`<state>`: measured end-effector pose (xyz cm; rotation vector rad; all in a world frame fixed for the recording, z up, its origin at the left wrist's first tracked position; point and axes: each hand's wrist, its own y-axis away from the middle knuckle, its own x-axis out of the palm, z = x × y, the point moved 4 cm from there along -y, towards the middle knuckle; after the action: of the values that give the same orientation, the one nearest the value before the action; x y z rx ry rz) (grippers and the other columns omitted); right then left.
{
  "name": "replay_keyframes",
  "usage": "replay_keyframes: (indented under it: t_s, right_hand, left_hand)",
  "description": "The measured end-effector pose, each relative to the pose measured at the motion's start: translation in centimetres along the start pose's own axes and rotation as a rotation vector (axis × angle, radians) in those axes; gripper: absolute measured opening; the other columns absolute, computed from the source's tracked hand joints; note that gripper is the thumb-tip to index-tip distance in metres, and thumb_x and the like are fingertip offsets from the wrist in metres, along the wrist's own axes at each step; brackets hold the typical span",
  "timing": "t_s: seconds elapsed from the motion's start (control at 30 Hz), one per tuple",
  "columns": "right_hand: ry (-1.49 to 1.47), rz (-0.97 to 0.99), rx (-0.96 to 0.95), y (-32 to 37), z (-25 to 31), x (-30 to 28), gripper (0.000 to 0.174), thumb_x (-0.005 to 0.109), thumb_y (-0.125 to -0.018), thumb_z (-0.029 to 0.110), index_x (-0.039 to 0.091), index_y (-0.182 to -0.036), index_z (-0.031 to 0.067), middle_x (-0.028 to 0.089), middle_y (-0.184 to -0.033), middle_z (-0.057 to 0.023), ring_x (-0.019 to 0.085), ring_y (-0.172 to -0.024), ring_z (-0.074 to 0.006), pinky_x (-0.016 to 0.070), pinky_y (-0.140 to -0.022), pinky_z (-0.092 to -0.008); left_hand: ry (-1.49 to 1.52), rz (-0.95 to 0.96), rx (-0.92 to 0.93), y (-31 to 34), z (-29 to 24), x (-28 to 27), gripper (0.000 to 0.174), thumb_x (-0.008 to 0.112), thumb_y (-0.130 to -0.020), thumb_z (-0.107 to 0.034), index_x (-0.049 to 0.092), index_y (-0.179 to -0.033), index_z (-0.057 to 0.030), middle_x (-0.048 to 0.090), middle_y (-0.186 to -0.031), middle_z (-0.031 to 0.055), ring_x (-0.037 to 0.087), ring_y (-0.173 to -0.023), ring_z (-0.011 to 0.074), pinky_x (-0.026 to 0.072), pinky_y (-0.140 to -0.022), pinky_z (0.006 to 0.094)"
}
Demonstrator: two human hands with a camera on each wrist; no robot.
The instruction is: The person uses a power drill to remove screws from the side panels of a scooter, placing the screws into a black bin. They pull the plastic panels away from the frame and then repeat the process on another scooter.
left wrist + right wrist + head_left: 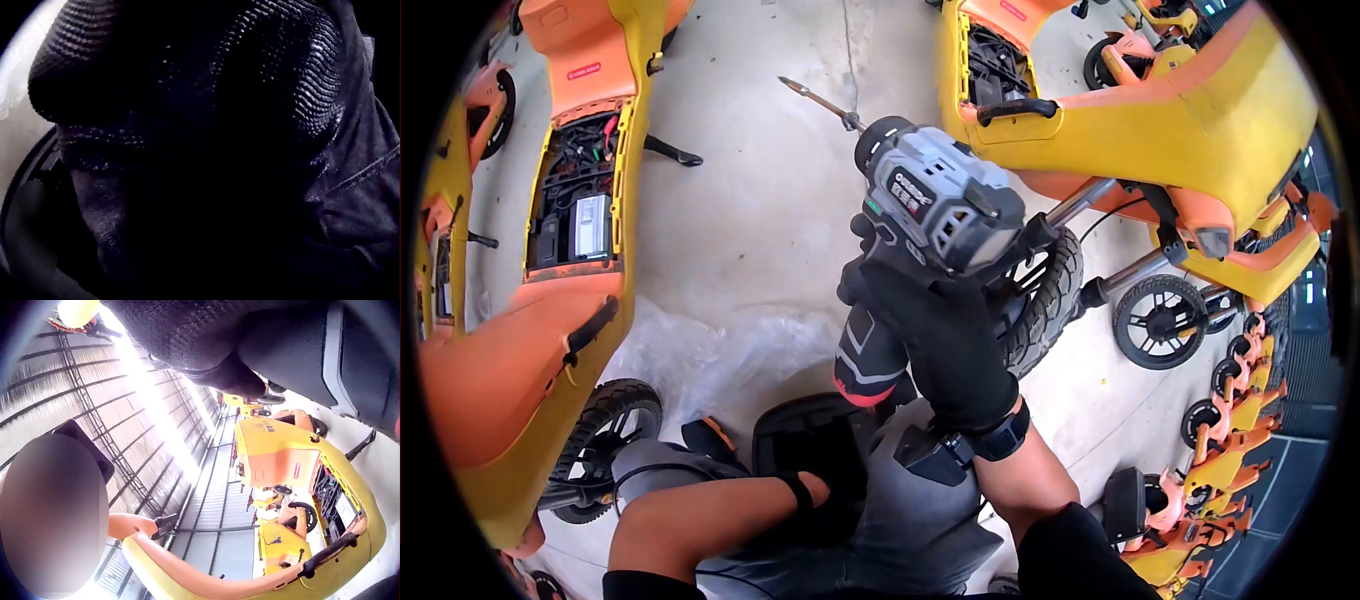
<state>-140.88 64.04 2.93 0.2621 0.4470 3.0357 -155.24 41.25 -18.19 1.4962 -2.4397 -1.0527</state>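
Observation:
My right hand [955, 345], in a black glove, grips a grey and black cordless drill [935, 195] by its handle. A long screwdriver bit [825, 105] sticks out of its chuck, pointing up and left over the floor. In the right wrist view, the drill's dark lower body [284, 353] shows beside the gloved fingers. My left hand, low near my lap, is lost in dark shade in the head view. The left wrist view shows its black textured glove [312, 81] close up, against grey trousers [365, 187]; I cannot tell what it holds.
An orange and yellow scooter [530, 340] with an open battery bay [585, 195] stands at left. Another scooter [1140, 120] leans in at right, its front wheel [1045, 305] near the drill. Clear plastic sheeting [720, 360] lies beside a black tub-like part [800, 410]. More scooters line the right.

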Motion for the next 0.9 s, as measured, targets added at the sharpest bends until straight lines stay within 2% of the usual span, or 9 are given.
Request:
replay_keyframes:
  t_s: [0.3,0.37,0.4,0.53,0.63,0.67,0.7,0.77,0.9]
  right_hand:
    - [0.383,0.004,-0.22,2.6,2.2,0.6,0.026,0.064,-0.081,0.013,0.051,-0.1,0.0015,0.057,-0.081,-0.0033,0.056,-0.072,-0.0105,0.0465,-0.064,-0.0263]
    - [0.568,-0.047,-0.378,2.7,3.0,0.8,0.034,0.066,-0.079,0.015,0.049,-0.105,0.0011,0.056,-0.083,-0.0048,0.055,-0.074,-0.0113,0.0462,-0.064,-0.0273]
    - [0.465,-0.005,-0.482,3.1,3.5,1.3,0.044,0.061,-0.076,0.017,0.041,-0.11,-0.0031,0.056,-0.089,-0.0195,0.058,-0.078,-0.0326,0.0456,-0.066,-0.0408]
    - [0.628,-0.069,-0.807,5.3,3.4,3.2,0.058,0.058,-0.075,0.011,0.036,-0.125,-0.0075,0.052,-0.099,-0.0279,0.053,-0.091,-0.0404,0.0419,-0.077,-0.0488]
    - [0.55,0.047,-0.836,8.0,4.1,2.6,0.054,0.063,-0.075,0.016,0.045,-0.12,-0.0072,0.054,-0.103,-0.0257,0.053,-0.094,-0.0394,0.0428,-0.081,-0.0451]
    - [0.445,0.197,-0.723,8.5,5.1,1.4,0.052,0.064,-0.075,0.018,0.048,-0.118,-0.0066,0.055,-0.103,-0.0245,0.054,-0.096,-0.0386,0.043,-0.082,-0.0439]
    - [0.646,-0.091,-0.821,8.8,4.6,-1.1,0.053,0.068,-0.074,0.023,0.051,-0.115,-0.0049,0.057,-0.1,-0.022,0.055,-0.095,-0.036,0.0439,-0.082,-0.0418]
    - [0.905,-0.566,-0.86,8.7,2.8,-7.7,0.055,0.072,-0.073,0.028,0.052,-0.113,-0.0046,0.057,-0.098,-0.021,0.055,-0.091,-0.0346,0.0443,-0.081,-0.041]
    - [1.129,-0.831,-0.463,10.4,-5.7,-14.8,0.09,0.076,-0.067,0.032,0.026,-0.13,-0.0073,0.046,-0.116,-0.0277,0.05,-0.102,-0.0424,0.0424,-0.085,-0.0469]
  left_hand:
    - [0.173,-1.044,-0.449,10.5,2.7,-19.1,0.044,0.061,-0.077,-0.027,0.058,-0.112,0.0002,0.061,-0.099,0.0262,0.061,-0.097,0.0326,0.0491,-0.081,0.0385]
    - [0.612,-1.286,0.219,16.5,0.0,-22.3,0.053,0.06,-0.082,-0.018,0.044,-0.128,0.0023,0.057,-0.114,0.0179,0.056,-0.106,0.0214,0.0439,-0.091,0.0335]
    - [1.005,-1.262,0.515,19.1,-3.0,-23.1,0.055,0.059,-0.084,-0.016,0.039,-0.132,0.0028,0.054,-0.12,0.0141,0.053,-0.109,0.0182,0.0419,-0.093,0.0315]
    - [0.855,-1.387,0.494,21.0,-9.0,-23.7,0.053,0.055,-0.087,-0.014,0.037,-0.134,0.0018,0.052,-0.12,0.0103,0.052,-0.107,0.0167,0.0419,-0.092,0.0295]
    - [-0.275,-1.664,0.235,20.2,-6.7,-23.1,0.039,0.048,-0.09,-0.01,0.047,-0.127,0.002,0.06,-0.11,0.0175,0.061,-0.096,0.0258,0.0479,-0.085,0.0352]
    - [0.473,-1.534,0.561,19.5,-7.1,-22.9,0.039,0.048,-0.091,-0.012,0.047,-0.127,0.0005,0.058,-0.113,0.0164,0.06,-0.099,0.0262,0.0475,-0.087,0.0364]
    - [1.245,-1.426,0.912,18.7,-7.4,-22.4,0.038,0.048,-0.092,-0.014,0.047,-0.128,-0.001,0.057,-0.116,0.0152,0.058,-0.103,0.0265,0.0471,-0.089,0.0377]
    - [1.314,-1.395,0.872,18.6,-5.3,-21.7,0.04,0.049,-0.093,-0.019,0.046,-0.129,-0.0034,0.055,-0.12,0.0139,0.057,-0.106,0.0249,0.0456,-0.092,0.0377]
    - [1.284,-1.573,0.702,19.3,-3.0,-19.9,0.041,0.05,-0.092,-0.019,0.045,-0.13,-0.0036,0.058,-0.108,0.0094,0.059,-0.095,0.0206,0.0488,-0.087,0.0362]
